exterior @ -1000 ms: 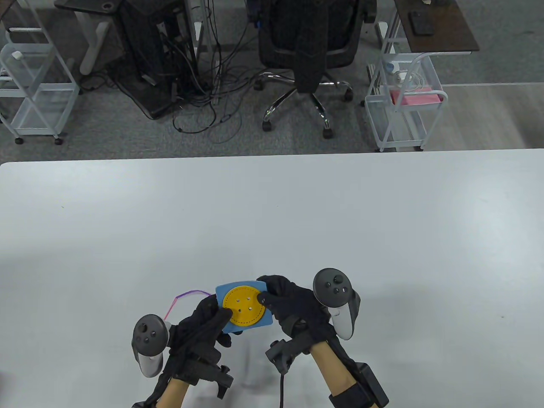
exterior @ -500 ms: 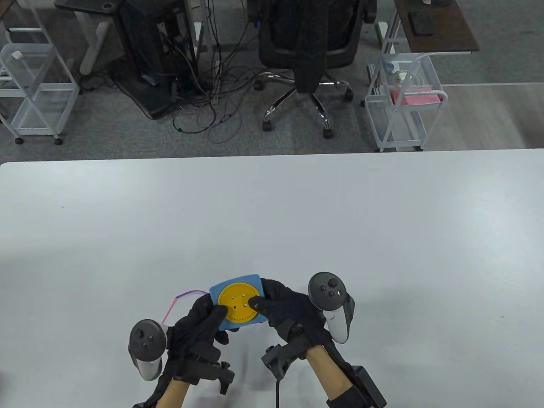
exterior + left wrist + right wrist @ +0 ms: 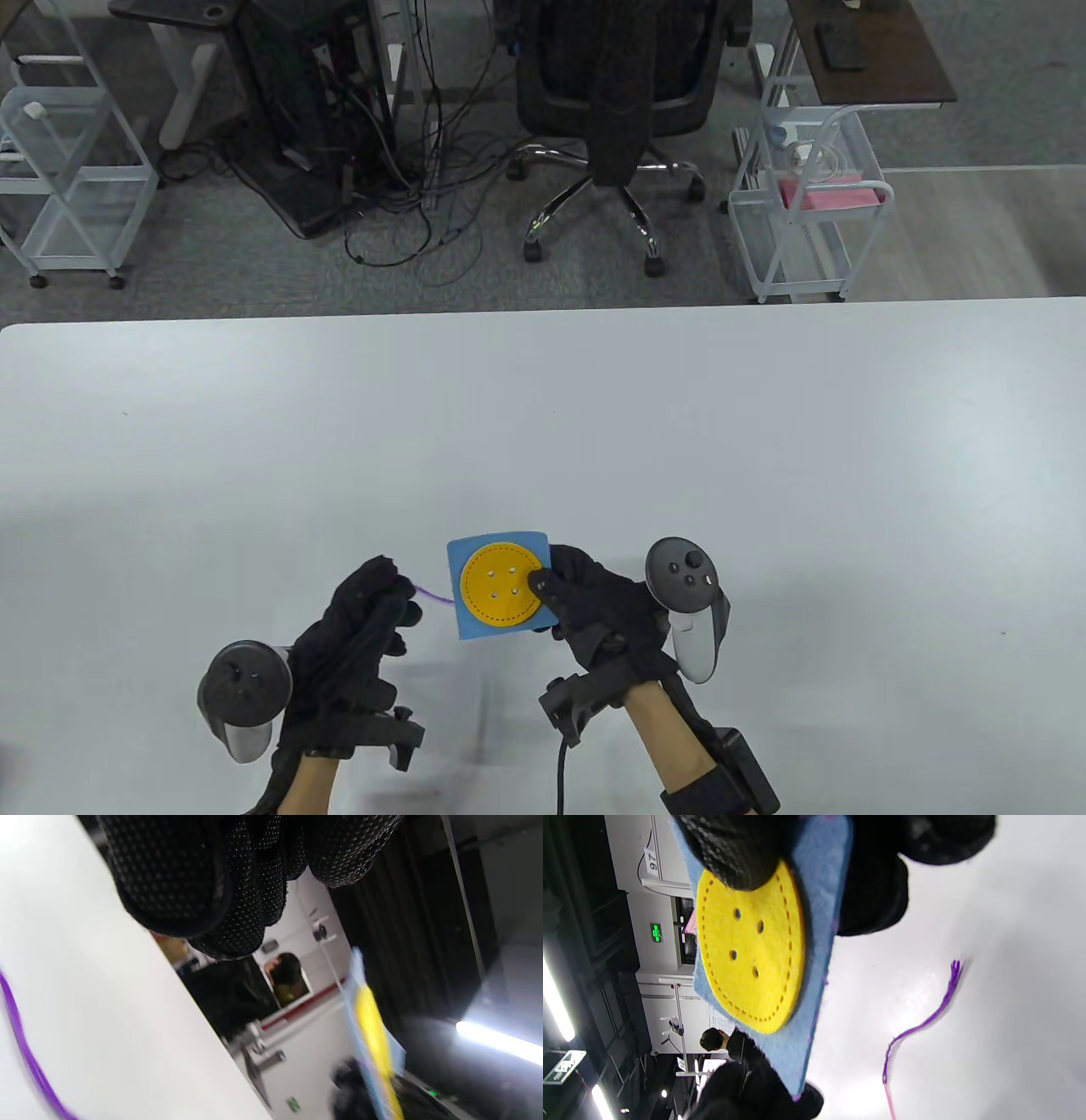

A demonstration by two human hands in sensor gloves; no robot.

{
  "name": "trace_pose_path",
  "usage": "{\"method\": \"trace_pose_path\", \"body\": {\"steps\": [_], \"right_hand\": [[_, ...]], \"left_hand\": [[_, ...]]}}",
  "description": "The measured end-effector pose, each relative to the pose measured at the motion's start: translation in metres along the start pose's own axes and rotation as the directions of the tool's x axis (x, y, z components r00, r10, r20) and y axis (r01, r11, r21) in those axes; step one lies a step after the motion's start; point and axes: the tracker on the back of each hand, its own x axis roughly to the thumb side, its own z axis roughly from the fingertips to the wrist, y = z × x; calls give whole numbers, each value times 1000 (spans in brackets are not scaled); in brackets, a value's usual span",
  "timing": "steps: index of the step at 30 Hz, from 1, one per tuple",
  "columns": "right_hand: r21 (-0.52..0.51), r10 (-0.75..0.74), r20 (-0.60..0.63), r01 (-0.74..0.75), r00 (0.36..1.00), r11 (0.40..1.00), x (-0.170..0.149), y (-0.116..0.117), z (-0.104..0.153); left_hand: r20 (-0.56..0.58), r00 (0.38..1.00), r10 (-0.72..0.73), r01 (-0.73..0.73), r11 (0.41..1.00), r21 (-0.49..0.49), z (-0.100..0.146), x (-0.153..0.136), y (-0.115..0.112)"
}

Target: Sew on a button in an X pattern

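Observation:
A blue felt square with a yellow four-hole button sewn on is held above the table. My right hand pinches its right edge, thumb on the button's rim. In the right wrist view the thumb presses the button against the felt. My left hand is off the felt, to its left, fingers curled. A purple thread runs from under its fingertips toward the felt. The thread's frayed end lies loose on the table. It also shows in the left wrist view, below the curled fingers.
The white table spreads wide beyond the hands. Behind its far edge stand an office chair, wire carts and cables on the floor.
My left hand has let go of the felt and drawn back to the left. My right hand has shifted the felt slightly right and turned it. Less thread shows.

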Motion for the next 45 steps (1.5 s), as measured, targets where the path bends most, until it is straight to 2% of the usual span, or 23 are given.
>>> {"method": "trace_pose_path", "body": {"steps": [2, 4, 7, 9, 14, 18, 20, 22, 24, 30, 34, 38, 45], "right_hand": [[-10, -15, -5, 15, 1000, 1000, 1, -6, 0], [-20, -31, 0, 31, 1000, 999, 3, -12, 1], [-52, -38, 11, 39, 999, 998, 5, -21, 2], [-64, -43, 16, 44, 999, 997, 6, -26, 3], [-89, -49, 17, 50, 999, 995, 7, -35, 4], [-88, -47, 14, 48, 999, 995, 7, -38, 4], [-92, -46, 11, 47, 999, 995, 7, -38, 4], [-93, -36, 10, 37, 999, 995, 6, -37, 3], [-94, -34, 9, 34, 999, 995, 6, -37, 3], [-93, -25, 5, 25, 1000, 995, 6, -36, 3], [-92, -26, 5, 27, 1000, 995, 5, -36, 3], [-95, -21, 3, 22, 1000, 995, 5, -37, 2], [-101, -13, 11, 14, 1000, 995, 7, -36, 3]], "left_hand": [[-15, 986, -164, 164, 986, 20, 1, 0, 13], [-57, 941, -334, 335, 942, 8, 1, -1, 21], [-133, 828, -544, 534, 839, -103, -2, -9, 21], [-166, 762, -627, 602, 779, -177, -7, -16, 15], [-142, 647, -749, 671, 648, -362, -29, -29, -6], [-18, 515, -857, 733, 452, -508, -50, -38, -29], [48, 418, -907, 760, 320, -566, -60, -45, -42], [88, 365, -927, 762, 243, -601, -66, -50, -50], [108, 333, -937, 758, 198, -621, -70, -55, -56], [137, 291, -947, 751, 138, -646, -78, -61, -64], [129, 312, -941, 731, 151, -666, -82, -61, -69], [163, 287, -944, 742, 111, -662, -83, -59, -73], [163, 310, -937, 721, 120, -683, -84, -62, -74]]}}
